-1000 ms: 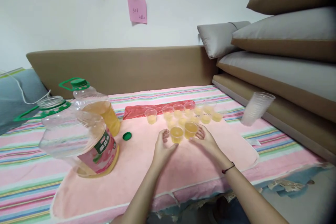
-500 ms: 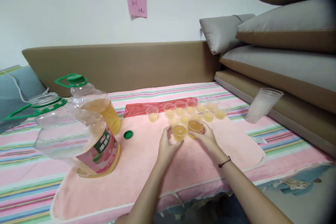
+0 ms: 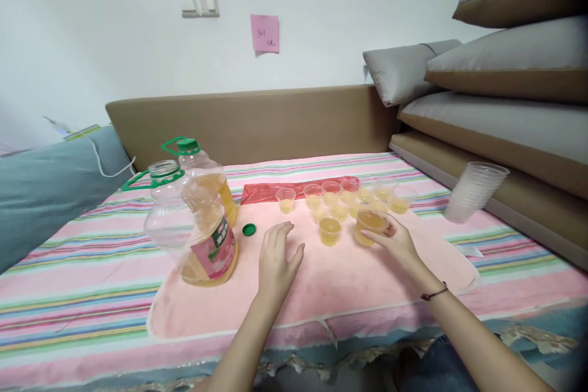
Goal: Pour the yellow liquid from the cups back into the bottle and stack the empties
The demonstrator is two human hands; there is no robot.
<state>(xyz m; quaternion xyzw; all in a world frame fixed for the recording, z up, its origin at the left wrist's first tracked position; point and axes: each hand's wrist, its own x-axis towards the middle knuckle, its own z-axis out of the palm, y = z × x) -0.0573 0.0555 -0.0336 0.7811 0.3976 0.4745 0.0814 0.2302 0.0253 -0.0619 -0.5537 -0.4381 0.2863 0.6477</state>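
My right hand (image 3: pixel 399 240) is closed around a clear plastic cup (image 3: pixel 369 229) of yellow juice. Left of it, a second juice cup (image 3: pixel 329 231) stands on the pink mat (image 3: pixel 316 285) with no hand on it. My left hand (image 3: pixel 278 260) is open over the mat, fingers apart and holding nothing, between that cup and the bottles. Behind both cups, several more part-filled cups (image 3: pixel 331 193) stand close together, and one cup (image 3: pixel 286 200) sits a little apart on their left.
An uncapped juice bottle (image 3: pixel 215 257) and a capped one (image 3: pixel 195 162) stand at left. Near them lies a green cap (image 3: pixel 248 229). Stacked cups (image 3: pixel 475 192) lean at right below piled cushions (image 3: pixel 500 110). A red plastic sheet (image 3: pixel 261 193) lies behind the juice cups.
My left hand has let go of its juice cup and drawn away to the left. My right hand still holds its cup, now further from the other. The camera view has shifted.
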